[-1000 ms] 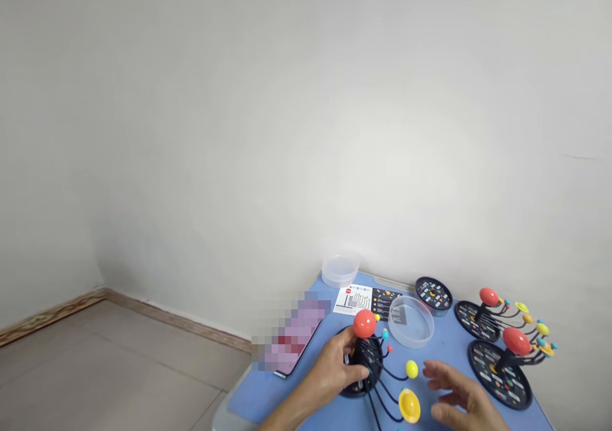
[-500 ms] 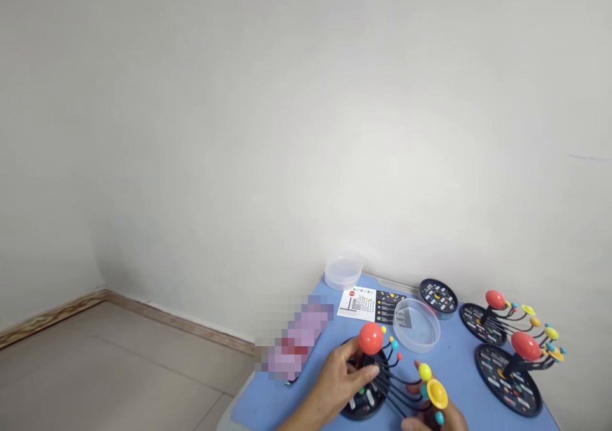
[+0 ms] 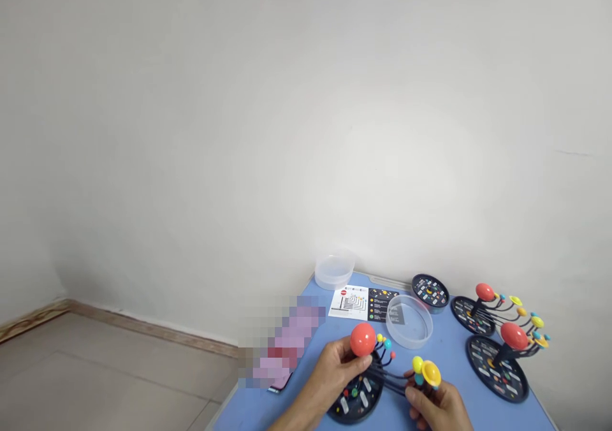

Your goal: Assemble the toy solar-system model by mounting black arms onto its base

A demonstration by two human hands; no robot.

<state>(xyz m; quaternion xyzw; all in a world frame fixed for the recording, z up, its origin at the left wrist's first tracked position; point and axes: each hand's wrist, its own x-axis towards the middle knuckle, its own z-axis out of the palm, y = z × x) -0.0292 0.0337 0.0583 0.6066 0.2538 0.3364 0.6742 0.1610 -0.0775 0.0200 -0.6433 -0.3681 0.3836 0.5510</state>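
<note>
A planet model with a red ball [image 3: 363,340] on top stands over a round black base [image 3: 354,400] at the front of the blue table. My left hand [image 3: 335,368] grips the model's post just under the red ball, thumb and fingers closed round it. Curved black arms reach right from the post, tipped with small coloured balls. My right hand [image 3: 433,404] pinches the outer arms beneath the yellow ringed ball [image 3: 431,373]. Part of the post is hidden by my left fingers.
Two similar models with red balls [image 3: 514,336] [image 3: 484,292] stand on the right. Behind are a round black disc [image 3: 430,291], a clear round lid [image 3: 409,321], a printed sheet [image 3: 349,303] and a clear container [image 3: 334,271]. A blurred pink item [image 3: 291,342] lies left.
My right hand has come up into clearer view, and the outer arms with the yellow balls are now bunched closer together. The whole view has shifted slightly, so the table items appear further left.
</note>
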